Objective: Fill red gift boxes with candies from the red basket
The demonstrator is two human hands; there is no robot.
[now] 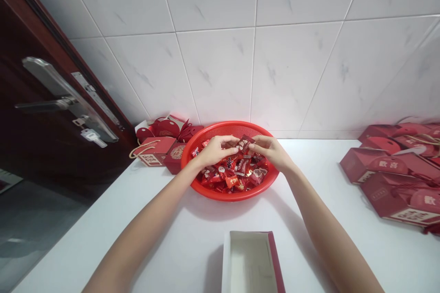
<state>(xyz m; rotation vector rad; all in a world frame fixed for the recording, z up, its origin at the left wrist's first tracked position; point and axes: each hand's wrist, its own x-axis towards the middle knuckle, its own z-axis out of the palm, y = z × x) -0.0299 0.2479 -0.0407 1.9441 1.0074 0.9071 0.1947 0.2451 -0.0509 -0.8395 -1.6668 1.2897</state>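
Note:
Both my hands are over a red plastic basket [233, 197] filled with wrapped candies [232, 181]. Between them is a dark red wrapped candy [244, 143] with pale lettering, held above the pile. My left hand [220, 149] pinches its left side with thumb and fingers. From the other side, the thumb and fingers of my right hand [271, 150] close on its right edge. Nearer to me, a box [275, 261] with a white inside and a dark red outer side stands with its top uncovered; no candy shows in the part in view.
Folded red gift boxes [151, 146] with rope handles sit left of the basket against the tiled wall [220, 78]. More red boxes [395, 183] are stacked at the right of the white table [192, 247]. A dark door [41, 137] with keys in its lock stands at left.

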